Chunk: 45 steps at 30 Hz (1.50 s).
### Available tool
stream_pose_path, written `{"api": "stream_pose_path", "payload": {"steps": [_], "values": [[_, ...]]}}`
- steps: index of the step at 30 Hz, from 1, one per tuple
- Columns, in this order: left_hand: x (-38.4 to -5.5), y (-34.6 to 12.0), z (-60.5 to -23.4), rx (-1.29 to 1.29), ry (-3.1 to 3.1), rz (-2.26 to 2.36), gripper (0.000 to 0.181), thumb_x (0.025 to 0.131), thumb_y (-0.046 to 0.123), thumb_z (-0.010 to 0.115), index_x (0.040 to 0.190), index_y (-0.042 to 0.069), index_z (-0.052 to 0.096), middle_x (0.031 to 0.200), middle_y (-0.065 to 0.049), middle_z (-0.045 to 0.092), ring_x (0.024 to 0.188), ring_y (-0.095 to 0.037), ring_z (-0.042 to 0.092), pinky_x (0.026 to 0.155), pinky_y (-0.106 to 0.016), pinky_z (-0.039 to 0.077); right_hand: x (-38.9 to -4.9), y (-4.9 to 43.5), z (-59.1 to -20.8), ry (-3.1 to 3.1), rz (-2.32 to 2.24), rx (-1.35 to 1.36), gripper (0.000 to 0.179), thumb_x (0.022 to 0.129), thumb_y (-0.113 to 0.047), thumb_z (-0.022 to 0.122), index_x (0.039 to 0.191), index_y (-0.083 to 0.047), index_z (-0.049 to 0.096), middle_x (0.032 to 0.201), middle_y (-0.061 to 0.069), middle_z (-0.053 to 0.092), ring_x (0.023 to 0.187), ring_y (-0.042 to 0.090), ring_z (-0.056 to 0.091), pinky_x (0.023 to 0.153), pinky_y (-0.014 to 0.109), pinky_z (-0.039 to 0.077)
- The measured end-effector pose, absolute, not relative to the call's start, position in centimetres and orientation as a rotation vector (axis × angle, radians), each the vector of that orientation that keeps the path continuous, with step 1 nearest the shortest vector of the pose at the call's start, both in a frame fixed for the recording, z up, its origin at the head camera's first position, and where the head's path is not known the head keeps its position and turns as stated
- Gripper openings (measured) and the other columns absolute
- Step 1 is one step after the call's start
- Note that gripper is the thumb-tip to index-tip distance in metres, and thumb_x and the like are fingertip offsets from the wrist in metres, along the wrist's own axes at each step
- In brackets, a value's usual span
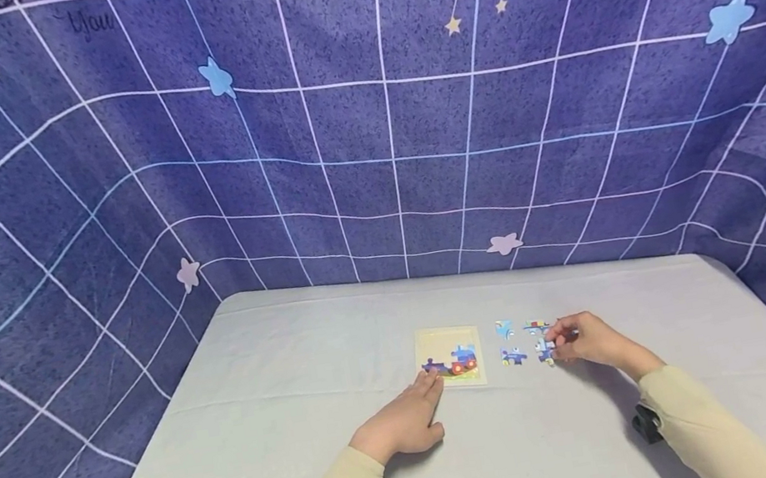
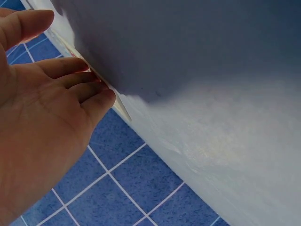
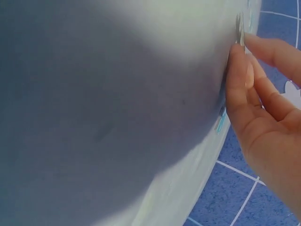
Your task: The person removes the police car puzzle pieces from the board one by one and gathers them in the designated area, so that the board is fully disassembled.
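A square wooden jigsaw puzzle board (image 1: pixel 445 335) lies on the table, its lower part showing joined pieces of a train picture (image 1: pixel 463 361). My left hand (image 1: pixel 407 419) rests with extended fingertips on the board's lower left corner; in the left wrist view those fingers (image 2: pixel 99 101) lie along its edge. To the board's right, my right hand (image 1: pixel 594 341) pinches a blue puzzle piece (image 1: pixel 544 351) between thumb and finger. That piece (image 3: pixel 241 29) appears edge-on in the right wrist view. Partly behind the right fingertips is another puzzle piece (image 1: pixel 534 325).
Two more loose puzzle pieces lie between the board and the right hand, an upper one (image 1: pixel 504 329) and a lower one (image 1: pixel 512 356). The pale table (image 1: pixel 292 423) meets a purple gridded curtain (image 1: pixel 353 151) at its back and sides. A dark device (image 1: pixel 646 423) sits at the right wrist.
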<state>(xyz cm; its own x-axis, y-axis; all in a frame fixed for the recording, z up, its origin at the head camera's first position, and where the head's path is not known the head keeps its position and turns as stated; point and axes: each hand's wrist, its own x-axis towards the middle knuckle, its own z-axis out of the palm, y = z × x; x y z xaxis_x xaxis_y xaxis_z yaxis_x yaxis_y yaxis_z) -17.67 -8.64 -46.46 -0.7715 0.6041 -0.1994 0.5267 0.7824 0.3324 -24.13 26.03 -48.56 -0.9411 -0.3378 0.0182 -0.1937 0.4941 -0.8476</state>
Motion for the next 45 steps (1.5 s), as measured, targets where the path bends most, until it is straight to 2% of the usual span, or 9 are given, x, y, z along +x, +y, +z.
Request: {"api": "stream_pose_path", "payload": {"steps": [11, 16, 20, 23, 27, 31, 38, 45], "values": [[-17.5, -8.6, -46.0, 0.864, 2.675, 0.363, 0.068, 0.088, 0.021, 0.057, 0.146, -0.006, 0.033, 0.155, -0.019, 0.026, 0.144, -0.031, 0.021, 0.116, -0.038, 0.024, -23.8, 25.8, -48.1, 2.634, -1.360, -0.433, 0.021, 0.071, 0.007, 0.072, 0.089, 0.013, 0.065, 0.070, 0.004, 0.058, 0.059, 0.005, 0.050, 0.050, 0.022, 0.050], [-17.7, -8.6, -46.3, 0.861, 2.672, 0.362, 0.067, 0.088, 0.020, 0.056, 0.146, -0.006, 0.033, 0.156, -0.019, 0.025, 0.145, -0.031, 0.021, 0.116, -0.038, 0.023, -23.9, 25.4, -47.7, 2.646, -1.370, -0.484, 0.019, 0.075, 0.006, 0.071, 0.091, 0.013, 0.064, 0.071, 0.005, 0.059, 0.059, 0.005, 0.050, 0.049, 0.022, 0.049], [-17.8, -8.8, -46.5, 0.852, 2.682, 0.346, 0.068, 0.089, 0.022, 0.056, 0.147, -0.005, 0.032, 0.156, -0.018, 0.025, 0.145, -0.030, 0.021, 0.117, -0.037, 0.023, -24.7, 23.7, -47.2, 2.665, -1.398, -0.553, 0.021, 0.079, 0.003, 0.071, 0.097, 0.012, 0.065, 0.079, 0.010, 0.064, 0.065, 0.008, 0.055, 0.055, 0.021, 0.051], [-17.8, -8.9, -46.5, 0.852, 2.684, 0.345, 0.069, 0.088, 0.022, 0.056, 0.147, -0.005, 0.032, 0.156, -0.018, 0.025, 0.145, -0.030, 0.020, 0.117, -0.037, 0.023, -25.2, 21.5, -47.1, 2.635, -1.413, -0.598, 0.029, 0.080, 0.000, 0.072, 0.105, 0.012, 0.065, 0.087, 0.016, 0.067, 0.071, 0.013, 0.061, 0.060, 0.024, 0.055], [-17.8, -8.8, -46.5, 0.866, 2.680, 0.343, 0.069, 0.088, 0.021, 0.056, 0.147, -0.005, 0.032, 0.156, -0.018, 0.025, 0.145, -0.030, 0.020, 0.117, -0.037, 0.023, -25.6, 18.5, -47.2, 2.588, -1.404, -0.671, 0.035, 0.081, -0.004, 0.073, 0.112, 0.010, 0.064, 0.098, 0.023, 0.067, 0.075, 0.019, 0.064, 0.059, 0.027, 0.056], [-17.7, -8.6, -46.5, 0.857, 2.675, 0.339, 0.069, 0.089, 0.022, 0.056, 0.147, -0.004, 0.031, 0.156, -0.017, 0.024, 0.145, -0.029, 0.020, 0.117, -0.036, 0.023, -26.0, 16.3, -47.8, 2.579, -1.357, -0.698, 0.034, 0.080, -0.003, 0.073, 0.113, 0.006, 0.066, 0.106, 0.021, 0.066, 0.077, 0.017, 0.062, 0.058, 0.025, 0.054], [-17.8, -8.6, -46.6, 0.840, 2.678, 0.339, 0.069, 0.088, 0.024, 0.058, 0.147, -0.002, 0.034, 0.156, -0.016, 0.025, 0.145, -0.028, 0.020, 0.116, -0.037, 0.025, -26.6, 14.6, -48.8, 2.620, -1.242, -0.766, 0.039, 0.073, 0.012, 0.067, 0.111, 0.007, 0.067, 0.095, 0.015, 0.063, 0.070, 0.011, 0.049, 0.058, 0.021, 0.046], [-17.9, -8.6, -46.7, 0.849, 2.675, 0.343, 0.069, 0.088, 0.023, 0.057, 0.147, -0.004, 0.033, 0.157, -0.017, 0.024, 0.145, -0.029, 0.020, 0.116, -0.037, 0.025, -26.8, 14.4, -48.8, 2.615, -1.220, -0.789, 0.038, 0.074, 0.013, 0.070, 0.111, 0.005, 0.066, 0.094, 0.012, 0.057, 0.073, 0.014, 0.050, 0.063, 0.021, 0.046]]}}
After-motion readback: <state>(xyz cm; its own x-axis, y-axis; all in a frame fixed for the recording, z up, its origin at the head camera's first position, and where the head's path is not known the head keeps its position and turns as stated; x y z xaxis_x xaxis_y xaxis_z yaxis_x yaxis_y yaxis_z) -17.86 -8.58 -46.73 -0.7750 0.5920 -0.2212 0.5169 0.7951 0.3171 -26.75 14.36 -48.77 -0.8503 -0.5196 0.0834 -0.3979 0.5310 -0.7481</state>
